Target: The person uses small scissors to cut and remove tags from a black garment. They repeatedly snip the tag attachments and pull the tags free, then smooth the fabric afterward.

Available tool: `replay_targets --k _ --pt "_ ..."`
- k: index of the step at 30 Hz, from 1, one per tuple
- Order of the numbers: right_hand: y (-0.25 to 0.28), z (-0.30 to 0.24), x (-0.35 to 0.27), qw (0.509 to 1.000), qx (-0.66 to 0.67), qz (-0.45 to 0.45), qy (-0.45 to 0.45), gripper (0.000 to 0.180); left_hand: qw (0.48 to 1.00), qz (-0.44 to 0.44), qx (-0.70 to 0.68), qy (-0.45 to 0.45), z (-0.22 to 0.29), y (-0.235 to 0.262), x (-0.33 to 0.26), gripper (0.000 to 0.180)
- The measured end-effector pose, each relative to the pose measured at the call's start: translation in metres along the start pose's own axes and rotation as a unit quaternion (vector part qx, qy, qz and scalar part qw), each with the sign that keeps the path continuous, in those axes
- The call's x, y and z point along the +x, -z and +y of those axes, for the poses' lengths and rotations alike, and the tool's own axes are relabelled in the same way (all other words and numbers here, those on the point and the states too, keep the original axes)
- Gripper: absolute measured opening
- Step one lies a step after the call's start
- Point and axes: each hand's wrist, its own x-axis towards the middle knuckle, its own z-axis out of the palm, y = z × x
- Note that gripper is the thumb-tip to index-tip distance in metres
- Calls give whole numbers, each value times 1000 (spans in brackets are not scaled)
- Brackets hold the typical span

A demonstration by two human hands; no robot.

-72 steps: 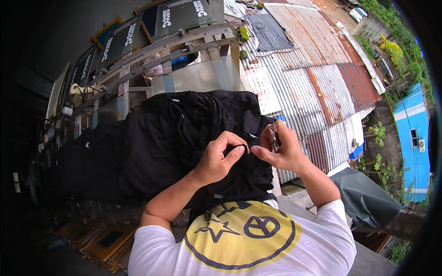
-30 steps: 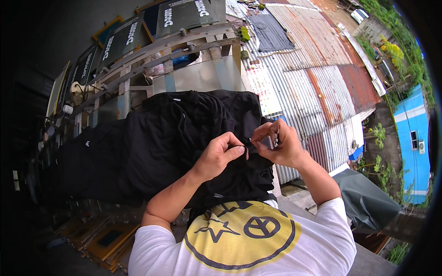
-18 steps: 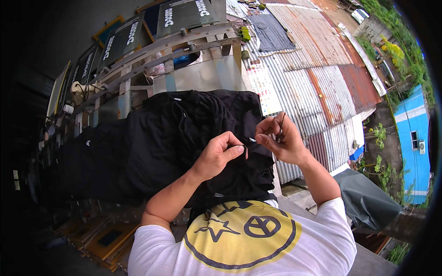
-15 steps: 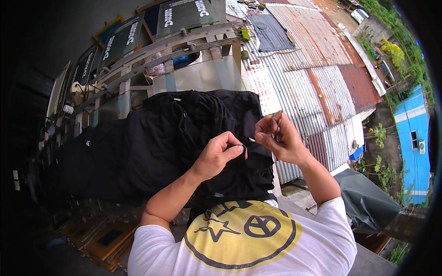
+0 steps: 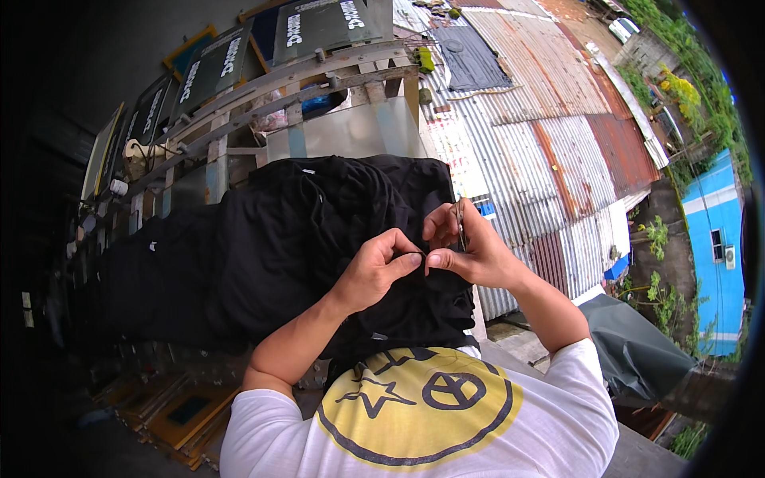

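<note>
Black garments [image 5: 279, 231] lie heaped over the work surface in front of me, with small white labels showing on a few of them. My left hand [image 5: 381, 264] pinches a bit of the black cloth between thumb and forefinger. Close beside those fingertips is my right hand [image 5: 476, 248], its thumb reaching toward the left thumb. A slim metal tool [image 5: 460, 223] rests among the right hand's fingers; its exact kind is too small to tell. The thumbs hide whatever lies between them.
Beyond the garments runs a metal rack [image 5: 215, 155], with dark printing screens [image 5: 215, 68] leaning behind it. Wooden-framed screens [image 5: 179, 414] lie low at the left. Corrugated roofs [image 5: 550, 159] spread below on the right, past the table's edge. A dark tarp [image 5: 637, 342] hangs at the lower right.
My right hand has moved left and slightly down, bringing its thumb up to the left fingertips. A small white label near its fingers is now hidden. The left hand stays put.
</note>
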Motion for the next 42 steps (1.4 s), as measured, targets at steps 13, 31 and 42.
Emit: replay_targets --k 13,31,42 --pt "8 6 2 991 131 22 19 30 999 -22 1 -29 1 1 0 7" --pt "5 -1 1 988 -83 -18 -128 44 985 -100 143 -1 28 18 12 16" --pt "24 13 -17 971 -185 -150 -6 51 985 -52 163 -33 23 14 9 17"
